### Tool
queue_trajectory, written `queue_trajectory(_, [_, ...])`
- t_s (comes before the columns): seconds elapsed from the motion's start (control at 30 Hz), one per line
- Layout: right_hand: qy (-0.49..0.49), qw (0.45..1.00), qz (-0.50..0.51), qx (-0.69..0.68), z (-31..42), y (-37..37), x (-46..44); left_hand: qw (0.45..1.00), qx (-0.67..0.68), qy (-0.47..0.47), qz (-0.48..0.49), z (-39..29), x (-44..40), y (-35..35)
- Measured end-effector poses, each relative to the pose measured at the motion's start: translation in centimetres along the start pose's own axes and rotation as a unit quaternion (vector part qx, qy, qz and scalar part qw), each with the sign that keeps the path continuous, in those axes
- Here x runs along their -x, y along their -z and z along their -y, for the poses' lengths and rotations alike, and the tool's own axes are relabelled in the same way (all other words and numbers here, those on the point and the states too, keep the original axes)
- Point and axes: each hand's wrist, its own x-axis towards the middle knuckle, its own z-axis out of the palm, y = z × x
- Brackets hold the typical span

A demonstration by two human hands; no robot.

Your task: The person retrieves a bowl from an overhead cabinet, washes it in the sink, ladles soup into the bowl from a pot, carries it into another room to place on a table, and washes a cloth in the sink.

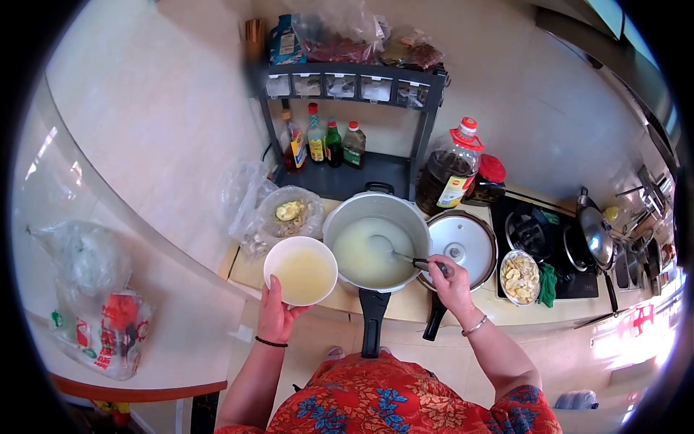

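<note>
My left hand is closed around the side and underside of a white bowl, which holds pale yellowish liquid. The bowl is beside the left rim of a large pressure cooker pot on the counter. Cloudy pale liquid fills part of the pot. In my right hand is the dark handle of a ladle; its metal head dips into the liquid. The pot's long black handle points toward me. Right of the pot lies its round lid, partly behind my right hand.
Behind the pot stands a dark rack with several sauce bottles. A big oil bottle and a red-capped jar are to its right. A plate of pale sliced food sits by the cooktop. A plastic-covered bowl is at left.
</note>
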Motion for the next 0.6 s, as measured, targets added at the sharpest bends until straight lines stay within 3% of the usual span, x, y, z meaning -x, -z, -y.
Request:
queue_trajectory(0.17, [-0.227,0.952,-0.013,-0.206,-0.6,-0.6,-0.3,0.999,-0.030,0.003,-0.016,-0.2,0.6,0.3])
queue_trajectory(0.27, [-0.282,0.917,-0.038,-0.280,-1.5,-0.4,-0.1,0.999,-0.034,0.001,-0.010,-0.2,0.6,0.3])
queue_trajectory(0.6, [-0.209,0.939,-0.077,-0.261,2.9,3.4,-1.3,1.000,-0.030,0.000,0.002,-0.3,-0.3,-0.8])
